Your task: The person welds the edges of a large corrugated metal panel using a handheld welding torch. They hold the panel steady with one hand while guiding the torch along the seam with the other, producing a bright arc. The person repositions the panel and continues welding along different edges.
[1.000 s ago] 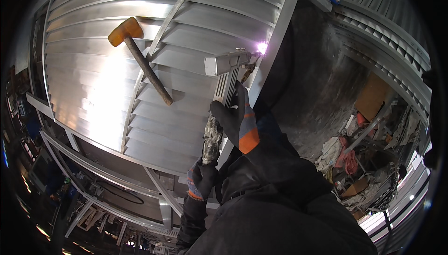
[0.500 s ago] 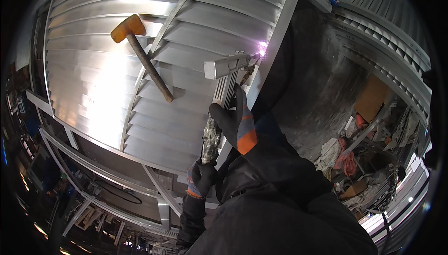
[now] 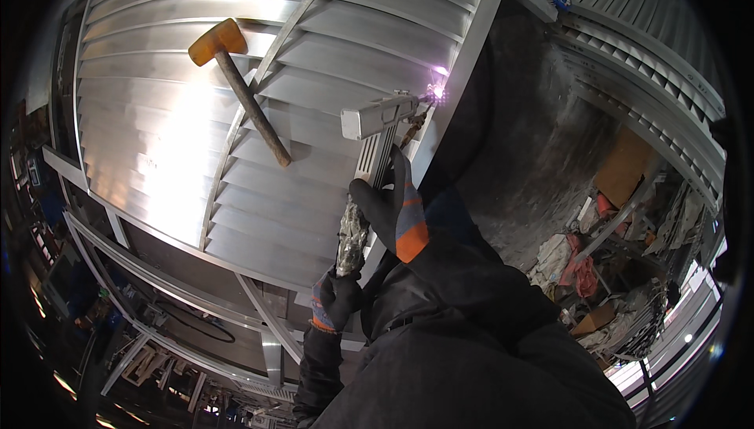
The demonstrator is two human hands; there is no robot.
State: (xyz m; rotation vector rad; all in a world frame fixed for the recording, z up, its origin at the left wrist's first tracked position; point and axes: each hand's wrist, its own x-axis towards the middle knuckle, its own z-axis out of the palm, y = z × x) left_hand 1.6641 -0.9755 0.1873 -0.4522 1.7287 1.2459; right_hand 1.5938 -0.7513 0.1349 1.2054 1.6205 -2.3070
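My right hand (image 3: 399, 213), in a dark glove with a grey and orange cuff, is closed around the grip of a white handheld welding gun (image 3: 375, 118). At the gun's tip, a bright pink-violet weld spark (image 3: 437, 92) glows against the edge of a slatted metal louvre panel (image 3: 314, 126). Lower down, my left hand (image 3: 337, 298), gloved alike, is closed on the plastic-wrapped cable (image 3: 353, 236) that hangs from the gun's grip. Its fingers are partly hidden by the wrist angle.
A mallet (image 3: 239, 87) with an amber head and wooden handle lies on the slats. Right of the panel's frame is a dirty floor with rags and scraps (image 3: 577, 264). Another slatted panel (image 3: 652, 44) stands far right; metal framing (image 3: 181, 291) runs below left.
The gun, its spark and both hands have shifted very slightly left and toward me along the panel's edge. Both grips stay the same.
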